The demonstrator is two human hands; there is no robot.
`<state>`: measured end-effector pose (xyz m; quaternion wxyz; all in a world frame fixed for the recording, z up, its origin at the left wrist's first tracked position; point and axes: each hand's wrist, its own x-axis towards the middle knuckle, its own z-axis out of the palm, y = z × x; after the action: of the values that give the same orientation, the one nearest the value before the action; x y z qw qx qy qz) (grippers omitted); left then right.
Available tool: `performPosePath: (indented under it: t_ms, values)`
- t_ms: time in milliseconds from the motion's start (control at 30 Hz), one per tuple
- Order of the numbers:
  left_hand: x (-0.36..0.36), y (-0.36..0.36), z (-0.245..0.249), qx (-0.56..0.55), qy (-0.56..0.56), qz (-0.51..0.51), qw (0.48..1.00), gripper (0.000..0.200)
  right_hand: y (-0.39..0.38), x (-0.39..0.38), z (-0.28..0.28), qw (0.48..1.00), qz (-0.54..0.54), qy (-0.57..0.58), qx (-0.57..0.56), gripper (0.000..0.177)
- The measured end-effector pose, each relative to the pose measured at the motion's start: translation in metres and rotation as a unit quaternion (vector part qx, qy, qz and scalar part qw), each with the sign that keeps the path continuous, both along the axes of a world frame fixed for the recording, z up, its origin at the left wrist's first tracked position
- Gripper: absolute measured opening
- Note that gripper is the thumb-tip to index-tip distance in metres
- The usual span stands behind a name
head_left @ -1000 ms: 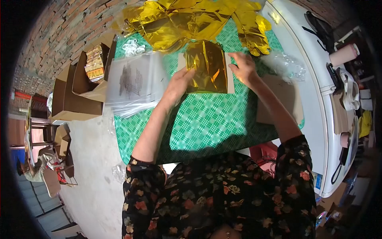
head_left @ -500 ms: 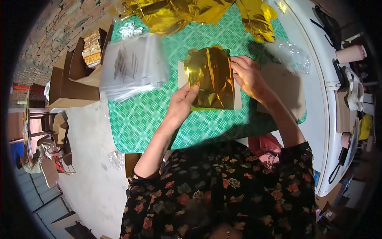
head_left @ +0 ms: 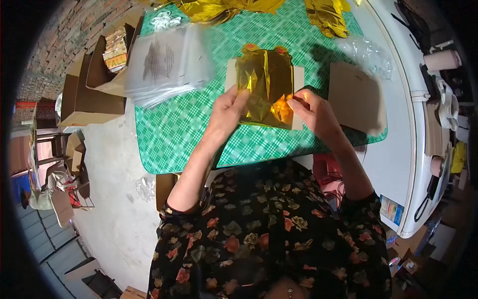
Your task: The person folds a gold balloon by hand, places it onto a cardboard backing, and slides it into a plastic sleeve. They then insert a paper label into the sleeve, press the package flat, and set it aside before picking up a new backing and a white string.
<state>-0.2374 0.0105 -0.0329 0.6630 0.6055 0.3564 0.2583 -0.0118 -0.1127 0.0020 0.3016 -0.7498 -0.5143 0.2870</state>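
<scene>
I grip one gold foil sheet [head_left: 265, 84], backed by one white card [head_left: 298, 79], between my two hands: my left hand [head_left: 226, 112] pinches its near left edge and my right hand [head_left: 313, 112] pinches its near right corner. One brown cardboard piece [head_left: 354, 97] lies just right of my right hand. One stack of clear bags [head_left: 167, 65] sits beyond my left hand, and two gold foil heaps [head_left: 328, 17] lie farther off.

Black floral blouse [head_left: 269, 224], elbow-length sleeves [head_left: 175, 209]
</scene>
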Motion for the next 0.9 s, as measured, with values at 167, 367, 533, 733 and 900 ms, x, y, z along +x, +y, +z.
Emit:
performPosePath:
  t_ms: [167,367,533,733,900]
  values:
    - [0.002,-0.001,-0.002,0.016,-0.023,0.014,1.000,0.035,0.002,0.002,-0.010,1.000,0.010,0.012,-0.010,0.034]
    - [0.007,-0.005,-0.016,0.064,-0.063,0.070,0.993,0.056,-0.001,-0.002,-0.022,1.000,0.001,-0.024,0.006,0.028]
    - [0.008,-0.006,0.002,0.090,-0.017,0.072,0.993,0.067,-0.005,-0.011,-0.025,0.993,-0.009,-0.084,0.083,0.022]
    - [0.007,-0.006,0.007,0.119,0.014,0.076,0.990,0.071,-0.006,-0.011,-0.022,0.996,-0.025,-0.056,0.060,0.022]
    - [-0.003,-0.007,0.021,0.271,0.083,0.079,0.956,0.073,-0.010,-0.010,-0.022,0.992,-0.057,-0.008,0.114,0.019]
